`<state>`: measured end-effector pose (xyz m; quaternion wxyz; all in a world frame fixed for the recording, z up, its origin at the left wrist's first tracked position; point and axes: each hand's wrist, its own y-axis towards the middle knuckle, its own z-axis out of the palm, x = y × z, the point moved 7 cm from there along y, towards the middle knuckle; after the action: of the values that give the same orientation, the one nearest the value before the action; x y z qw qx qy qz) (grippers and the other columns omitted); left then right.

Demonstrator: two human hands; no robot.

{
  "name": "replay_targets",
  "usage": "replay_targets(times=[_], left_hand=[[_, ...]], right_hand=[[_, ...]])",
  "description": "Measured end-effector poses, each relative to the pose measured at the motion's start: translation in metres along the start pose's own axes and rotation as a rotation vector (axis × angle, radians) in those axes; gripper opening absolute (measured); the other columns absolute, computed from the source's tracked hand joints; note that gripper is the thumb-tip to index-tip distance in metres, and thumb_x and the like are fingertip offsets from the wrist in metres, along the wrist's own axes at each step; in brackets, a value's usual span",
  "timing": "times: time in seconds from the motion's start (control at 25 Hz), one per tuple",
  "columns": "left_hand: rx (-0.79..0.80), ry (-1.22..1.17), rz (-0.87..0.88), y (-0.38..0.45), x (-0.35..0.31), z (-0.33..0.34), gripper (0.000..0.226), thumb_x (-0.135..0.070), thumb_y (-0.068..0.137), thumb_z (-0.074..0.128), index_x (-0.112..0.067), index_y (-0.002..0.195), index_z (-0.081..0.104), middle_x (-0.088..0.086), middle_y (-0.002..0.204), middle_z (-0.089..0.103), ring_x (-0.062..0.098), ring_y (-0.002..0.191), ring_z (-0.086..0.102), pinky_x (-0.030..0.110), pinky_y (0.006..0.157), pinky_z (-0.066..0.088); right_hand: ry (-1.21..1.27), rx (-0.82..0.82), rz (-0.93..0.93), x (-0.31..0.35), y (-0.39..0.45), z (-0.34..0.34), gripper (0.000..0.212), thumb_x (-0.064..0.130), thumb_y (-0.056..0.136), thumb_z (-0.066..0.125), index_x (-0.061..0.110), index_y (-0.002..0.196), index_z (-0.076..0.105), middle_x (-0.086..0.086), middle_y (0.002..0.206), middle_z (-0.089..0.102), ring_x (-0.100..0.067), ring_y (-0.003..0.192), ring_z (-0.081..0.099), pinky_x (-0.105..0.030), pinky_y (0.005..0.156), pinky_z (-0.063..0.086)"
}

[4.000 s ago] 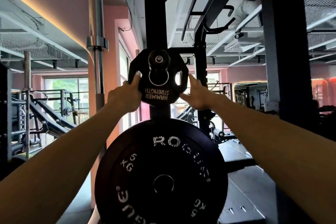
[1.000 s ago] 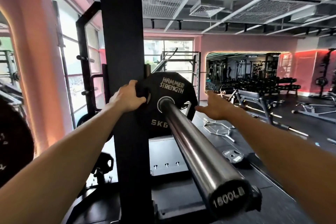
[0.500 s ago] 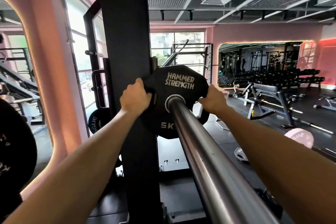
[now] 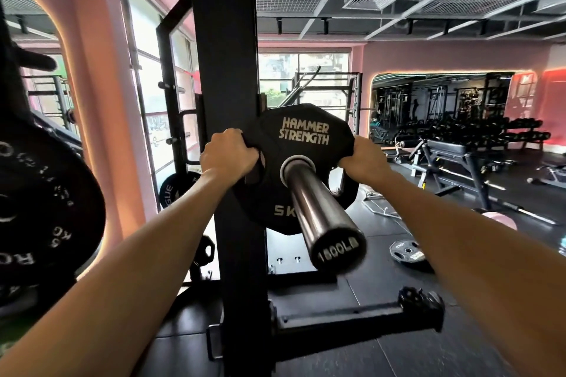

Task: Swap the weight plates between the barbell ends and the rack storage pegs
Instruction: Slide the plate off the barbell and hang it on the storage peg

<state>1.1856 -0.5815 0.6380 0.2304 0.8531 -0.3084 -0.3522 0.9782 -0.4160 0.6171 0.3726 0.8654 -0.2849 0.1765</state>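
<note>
A small black Hammer Strength 5 kg plate (image 4: pixel 303 135) sits threaded on the steel barbell sleeve (image 4: pixel 318 211), far down it next to the black rack upright (image 4: pixel 228 76). My left hand (image 4: pixel 228 153) grips the plate's left edge and my right hand (image 4: pixel 363 156) grips its right edge. The sleeve's end cap, marked 1500LB, points toward me. A large black Rogue 5 kg plate (image 4: pixel 46 202) hangs at the far left.
An empty storage peg (image 4: pixel 361 315) juts from the upright low down. One grip plate (image 4: pixel 405 254) lies on the floor at right, and a Rogue plate (image 4: pixel 176 188) stands behind the upright. Benches and dumbbell racks (image 4: pixel 477 131) fill the back right.
Four seconds ago both hands held this plate on a storage peg above the Rogue plate. It is now on the barbell sleeve, and my right hand has closed on its right edge.
</note>
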Motion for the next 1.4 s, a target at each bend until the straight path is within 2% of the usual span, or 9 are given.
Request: replay_targets(times=[0.08,0.2,0.44,0.6,0.8,1.04,1.16,1.28,1.4], left_hand=[[-0.024,-0.003,-0.009,-0.025,-0.006,-0.021,0.03,-0.028,0.078,0.058,-0.013,0.102,0.069,0.015,0.1,0.066,0.042,0.097,0.062,0.041,0.079,0.05],[-0.022,0.011,0.018,-0.075,-0.02,-0.056,0.023,-0.026,0.078,0.057,-0.012,0.094,0.067,0.01,0.085,0.062,0.038,0.088,0.061,0.038,0.074,0.049],[-0.045,0.021,0.043,-0.142,-0.038,-0.11,0.016,-0.026,0.08,0.058,-0.014,0.088,0.066,0.004,0.077,0.054,0.03,0.073,0.051,0.032,0.066,0.043],[-0.061,0.097,0.083,-0.181,-0.053,-0.142,0.02,-0.025,0.08,0.057,-0.01,0.088,0.067,0.011,0.086,0.062,0.035,0.08,0.06,0.033,0.064,0.044],[-0.05,0.111,0.067,-0.209,-0.054,-0.186,0.019,-0.023,0.08,0.058,-0.007,0.088,0.066,0.007,0.081,0.055,0.036,0.084,0.063,0.034,0.066,0.047],[-0.105,0.187,0.036,-0.214,-0.004,-0.264,0.024,-0.024,0.08,0.057,-0.006,0.093,0.068,0.008,0.083,0.059,0.032,0.076,0.057,0.034,0.065,0.043],[-0.123,0.211,0.017,-0.214,0.043,-0.308,0.025,-0.023,0.08,0.057,-0.007,0.096,0.067,0.009,0.085,0.058,0.034,0.08,0.057,0.035,0.068,0.042],[-0.142,0.245,0.003,-0.212,0.097,-0.35,0.03,-0.025,0.077,0.059,-0.006,0.1,0.067,0.014,0.097,0.064,0.039,0.094,0.062,0.039,0.073,0.047],[-0.176,0.286,-0.011,-0.206,0.166,-0.396,0.035,-0.027,0.073,0.062,-0.006,0.1,0.069,0.017,0.098,0.066,0.04,0.093,0.064,0.041,0.075,0.052]], right_hand=[[0.017,-0.003,-0.033,0.009,-0.028,-0.019,0.012,0.008,0.078,0.06,0.012,0.088,0.056,-0.009,0.086,0.06,-0.034,0.089,0.061,-0.033,0.069,0.044],[0.046,0.014,-0.049,0.019,-0.08,-0.052,0.013,0.005,0.078,0.058,0.012,0.087,0.054,-0.007,0.083,0.056,-0.035,0.09,0.06,-0.032,0.068,0.042],[0.095,-0.007,-0.03,0.034,-0.151,-0.1,0.021,0.007,0.077,0.06,0.013,0.096,0.056,-0.01,0.097,0.062,-0.033,0.096,0.059,-0.041,0.083,0.052],[0.058,-0.005,-0.02,0.045,-0.189,-0.127,0.022,0.007,0.073,0.057,0.01,0.096,0.058,-0.013,0.099,0.064,-0.034,0.092,0.062,-0.046,0.081,0.055],[-0.013,-0.013,-0.035,0.075,-0.218,-0.151,0.014,0.008,0.073,0.056,0.011,0.086,0.056,-0.014,0.095,0.062,-0.035,0.087,0.062,-0.044,0.077,0.057],[0.015,0.039,-0.105,0.157,-0.238,-0.138,0.009,0.009,0.073,0.063,0.008,0.078,0.055,-0.009,0.083,0.059,-0.03,0.079,0.061,-0.033,0.064,0.052],[0.048,0.064,-0.141,0.215,-0.251,-0.112,0.012,0.01,0.069,0.067,0.01,0.073,0.055,-0.008,0.081,0.06,-0.029,0.078,0.061,-0.031,0.058,0.048],[0.047,0.047,-0.177,0.272,-0.262,-0.08,0.014,0.013,0.07,0.065,0.014,0.074,0.052,-0.009,0.084,0.06,-0.031,0.083,0.063,-0.037,0.066,0.05],[0.047,0.057,-0.212,0.341,-0.277,-0.039,0.012,0.014,0.074,0.066,0.013,0.075,0.054,-0.007,0.081,0.058,-0.028,0.079,0.06,-0.032,0.066,0.047]])
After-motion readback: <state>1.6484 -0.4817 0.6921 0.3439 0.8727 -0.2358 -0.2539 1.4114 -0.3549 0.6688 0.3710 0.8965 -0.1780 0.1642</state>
